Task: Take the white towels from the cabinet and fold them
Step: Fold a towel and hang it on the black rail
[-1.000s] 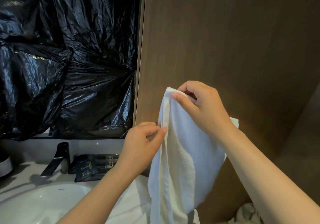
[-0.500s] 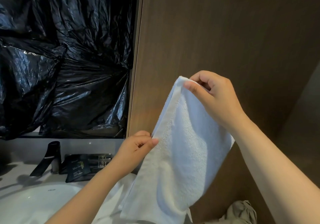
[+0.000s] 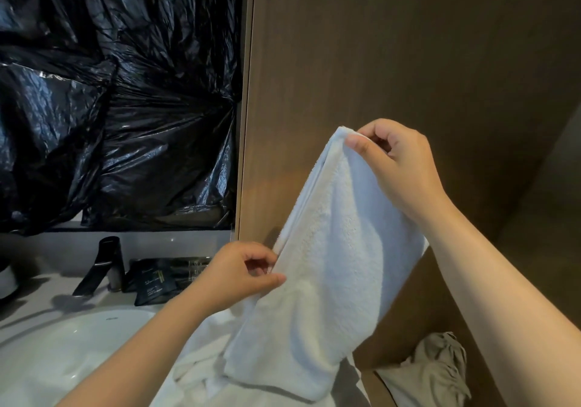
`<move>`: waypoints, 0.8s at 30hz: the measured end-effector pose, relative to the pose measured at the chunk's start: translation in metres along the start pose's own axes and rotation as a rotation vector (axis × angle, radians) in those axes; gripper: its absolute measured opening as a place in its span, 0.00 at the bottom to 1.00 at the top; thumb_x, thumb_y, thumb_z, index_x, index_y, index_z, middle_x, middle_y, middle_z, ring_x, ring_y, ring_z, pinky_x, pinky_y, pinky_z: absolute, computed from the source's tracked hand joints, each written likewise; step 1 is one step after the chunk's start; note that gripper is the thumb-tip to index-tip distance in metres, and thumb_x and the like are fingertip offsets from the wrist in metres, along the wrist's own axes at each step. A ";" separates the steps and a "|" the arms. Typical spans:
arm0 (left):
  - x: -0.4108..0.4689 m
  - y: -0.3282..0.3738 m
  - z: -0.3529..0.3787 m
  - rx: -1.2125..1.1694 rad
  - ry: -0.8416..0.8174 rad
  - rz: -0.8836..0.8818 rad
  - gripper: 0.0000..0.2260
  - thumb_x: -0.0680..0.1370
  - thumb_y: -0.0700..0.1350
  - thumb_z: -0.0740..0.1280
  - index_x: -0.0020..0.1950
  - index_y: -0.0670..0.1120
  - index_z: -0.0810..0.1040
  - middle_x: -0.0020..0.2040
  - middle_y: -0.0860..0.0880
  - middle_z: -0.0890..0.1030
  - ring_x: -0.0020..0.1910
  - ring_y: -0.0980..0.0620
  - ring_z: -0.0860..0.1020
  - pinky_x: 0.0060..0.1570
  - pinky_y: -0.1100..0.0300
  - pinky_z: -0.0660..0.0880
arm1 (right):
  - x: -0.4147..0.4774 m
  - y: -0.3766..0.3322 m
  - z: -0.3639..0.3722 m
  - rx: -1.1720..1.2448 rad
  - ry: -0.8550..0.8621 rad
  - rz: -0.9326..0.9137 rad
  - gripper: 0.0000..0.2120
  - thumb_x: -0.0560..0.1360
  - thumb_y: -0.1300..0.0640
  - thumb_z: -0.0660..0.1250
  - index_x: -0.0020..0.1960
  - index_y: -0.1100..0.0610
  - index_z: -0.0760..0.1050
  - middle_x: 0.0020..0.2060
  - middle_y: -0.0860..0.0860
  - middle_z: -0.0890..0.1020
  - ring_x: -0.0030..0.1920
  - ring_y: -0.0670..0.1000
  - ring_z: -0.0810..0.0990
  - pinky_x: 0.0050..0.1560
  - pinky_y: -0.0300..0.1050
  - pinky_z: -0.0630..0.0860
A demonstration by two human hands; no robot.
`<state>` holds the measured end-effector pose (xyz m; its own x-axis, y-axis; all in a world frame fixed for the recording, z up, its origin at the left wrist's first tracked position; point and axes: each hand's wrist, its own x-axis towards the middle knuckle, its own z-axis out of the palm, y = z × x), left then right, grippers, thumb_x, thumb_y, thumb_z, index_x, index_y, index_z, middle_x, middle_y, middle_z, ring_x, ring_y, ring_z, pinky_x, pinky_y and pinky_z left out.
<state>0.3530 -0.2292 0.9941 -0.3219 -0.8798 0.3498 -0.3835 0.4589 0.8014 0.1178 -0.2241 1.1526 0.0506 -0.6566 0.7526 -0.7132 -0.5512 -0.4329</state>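
Observation:
A white towel (image 3: 327, 281) hangs doubled over in the air in front of a brown wooden cabinet panel (image 3: 393, 61). My right hand (image 3: 399, 168) pinches its top corner between thumb and fingers. Lower down, my left hand (image 3: 239, 274) pinches the towel's left edge. The towel's bottom end reaches more white towel cloth (image 3: 201, 372) lying crumpled on the counter.
A white basin (image 3: 63, 347) sits at lower left, with a black tap (image 3: 100, 265) and dark packets (image 3: 157, 281) behind it. Black plastic sheeting (image 3: 110, 92) covers the wall above. A beige crumpled cloth (image 3: 440, 369) lies at lower right.
The towel went from a narrow hanging strip to a wider doubled panel. My right hand moved right with the top corner; my left hand slid down the left edge.

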 end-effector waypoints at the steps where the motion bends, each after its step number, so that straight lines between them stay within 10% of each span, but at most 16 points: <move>1: -0.005 -0.004 0.003 0.011 -0.038 -0.010 0.05 0.68 0.48 0.78 0.37 0.53 0.83 0.38 0.53 0.83 0.38 0.54 0.80 0.43 0.61 0.79 | -0.002 0.000 0.001 0.003 -0.001 0.010 0.10 0.78 0.46 0.65 0.44 0.50 0.78 0.38 0.42 0.79 0.44 0.40 0.77 0.40 0.23 0.70; 8: -0.024 -0.022 0.020 -0.180 0.199 -0.164 0.12 0.66 0.45 0.80 0.41 0.47 0.77 0.33 0.50 0.79 0.31 0.58 0.75 0.34 0.64 0.74 | -0.021 0.013 -0.003 -0.007 0.036 0.076 0.11 0.79 0.47 0.65 0.44 0.52 0.78 0.38 0.45 0.79 0.43 0.42 0.77 0.39 0.28 0.71; 15: -0.027 -0.040 -0.001 0.250 -0.103 -0.101 0.11 0.79 0.57 0.60 0.46 0.52 0.74 0.44 0.53 0.77 0.42 0.57 0.76 0.45 0.59 0.74 | -0.034 0.026 -0.005 0.042 0.124 0.186 0.11 0.79 0.47 0.64 0.44 0.53 0.78 0.39 0.45 0.79 0.44 0.42 0.76 0.39 0.28 0.71; 24: -0.035 -0.024 -0.046 0.194 0.101 -0.084 0.09 0.80 0.55 0.60 0.44 0.53 0.73 0.38 0.43 0.78 0.36 0.50 0.76 0.37 0.57 0.71 | -0.051 0.050 0.008 0.103 0.195 0.361 0.17 0.80 0.45 0.62 0.40 0.56 0.75 0.33 0.49 0.76 0.34 0.39 0.74 0.32 0.25 0.68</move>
<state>0.4130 -0.2147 0.9846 -0.1972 -0.9195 0.3401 -0.5675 0.3899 0.7252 0.0848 -0.2226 1.0885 -0.3301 -0.7125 0.6192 -0.5869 -0.3589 -0.7258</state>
